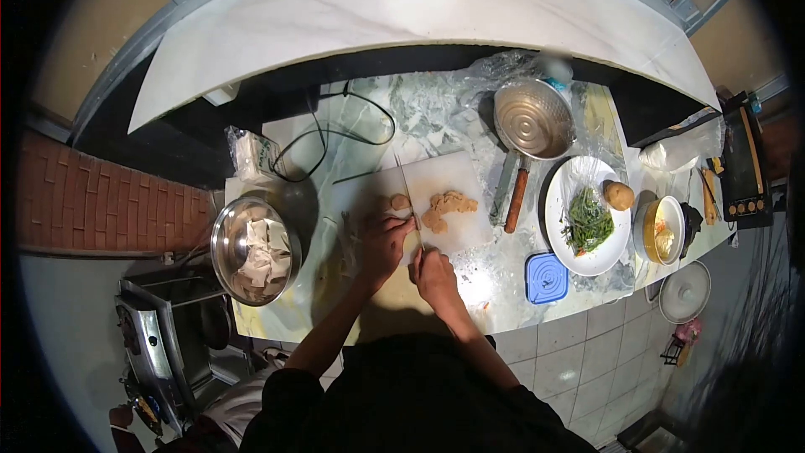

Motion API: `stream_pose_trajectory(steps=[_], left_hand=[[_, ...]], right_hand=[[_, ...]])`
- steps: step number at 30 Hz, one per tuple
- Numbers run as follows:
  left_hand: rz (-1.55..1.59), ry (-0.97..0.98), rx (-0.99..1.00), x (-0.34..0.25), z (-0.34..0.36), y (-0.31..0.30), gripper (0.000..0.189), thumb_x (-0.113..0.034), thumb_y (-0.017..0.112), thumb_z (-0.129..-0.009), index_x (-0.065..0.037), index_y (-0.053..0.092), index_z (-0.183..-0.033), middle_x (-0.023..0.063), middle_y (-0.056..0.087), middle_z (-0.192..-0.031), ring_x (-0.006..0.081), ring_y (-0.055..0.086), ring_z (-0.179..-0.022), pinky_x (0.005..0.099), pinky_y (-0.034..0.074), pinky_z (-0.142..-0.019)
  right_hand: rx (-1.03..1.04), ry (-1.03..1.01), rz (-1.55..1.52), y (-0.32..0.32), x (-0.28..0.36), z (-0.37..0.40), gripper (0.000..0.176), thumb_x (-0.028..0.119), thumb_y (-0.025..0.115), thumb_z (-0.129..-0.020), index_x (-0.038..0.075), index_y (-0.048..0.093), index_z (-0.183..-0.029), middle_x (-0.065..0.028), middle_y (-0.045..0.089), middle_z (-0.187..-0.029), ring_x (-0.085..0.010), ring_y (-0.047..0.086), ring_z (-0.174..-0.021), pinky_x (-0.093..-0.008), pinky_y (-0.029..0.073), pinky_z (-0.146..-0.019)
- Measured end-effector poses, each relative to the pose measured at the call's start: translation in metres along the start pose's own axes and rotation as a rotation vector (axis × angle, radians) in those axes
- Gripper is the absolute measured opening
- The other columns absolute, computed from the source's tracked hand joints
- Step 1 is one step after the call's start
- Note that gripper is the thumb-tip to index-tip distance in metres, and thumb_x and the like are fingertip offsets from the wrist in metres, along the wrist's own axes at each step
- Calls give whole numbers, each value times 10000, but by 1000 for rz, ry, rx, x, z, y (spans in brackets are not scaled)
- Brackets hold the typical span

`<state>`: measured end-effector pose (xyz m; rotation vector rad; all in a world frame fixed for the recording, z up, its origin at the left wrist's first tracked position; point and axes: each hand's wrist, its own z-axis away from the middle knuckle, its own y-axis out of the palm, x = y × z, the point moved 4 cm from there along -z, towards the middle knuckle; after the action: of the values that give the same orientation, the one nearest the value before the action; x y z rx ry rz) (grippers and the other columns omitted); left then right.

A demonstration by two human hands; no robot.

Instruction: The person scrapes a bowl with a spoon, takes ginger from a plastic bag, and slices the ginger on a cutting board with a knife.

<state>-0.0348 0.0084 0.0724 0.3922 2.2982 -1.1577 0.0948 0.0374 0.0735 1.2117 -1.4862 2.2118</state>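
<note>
My right hand [437, 282] is closed round the handle of a kitchen knife [407, 189], whose long blade points away from me across a white cutting board [463, 166]. My left hand [384, 249] is closed beside the blade, its fingertips pressed down close to the metal; I cannot tell what they hold. A few brown pieces of food [400, 201] lie left of the blade, just beyond my left fingers. To the right of the knife, several brown slices [454, 202] are spread in a loose cluster on the board.
At left stand a steel bowl [220, 239] with pale wrapping inside and a white packet [254, 156] near a black cable [322, 138]. Rightward are a saucepan [533, 122], a white plate [593, 266] of greens, a potato [619, 195], a blue lid [547, 278] and a bowl [651, 235].
</note>
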Motion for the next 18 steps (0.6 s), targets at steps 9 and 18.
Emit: stream_pose_trajectory(steps=[9, 18], left_hand=[[0, -115, 46, 6, 4, 6, 137, -123, 645, -828, -98, 734, -928, 18, 689, -843, 194, 623, -862, 366, 394, -843], [-12, -138, 0, 14, 14, 12, 129, -128, 682, -807, -119, 738, -923, 13, 687, -854, 199, 606, -905, 395, 390, -885]], right_hand=[[58, 79, 62, -3, -9, 2, 383, 271, 454, -970, -76, 532, -828, -339, 604, -749, -517, 601, -753, -558, 493, -672], [52, 30, 17, -6, -10, 4, 392, 280, 447, -971, -68, 572, -840, -343, 601, -762, -525, 592, -781, -561, 484, -715]])
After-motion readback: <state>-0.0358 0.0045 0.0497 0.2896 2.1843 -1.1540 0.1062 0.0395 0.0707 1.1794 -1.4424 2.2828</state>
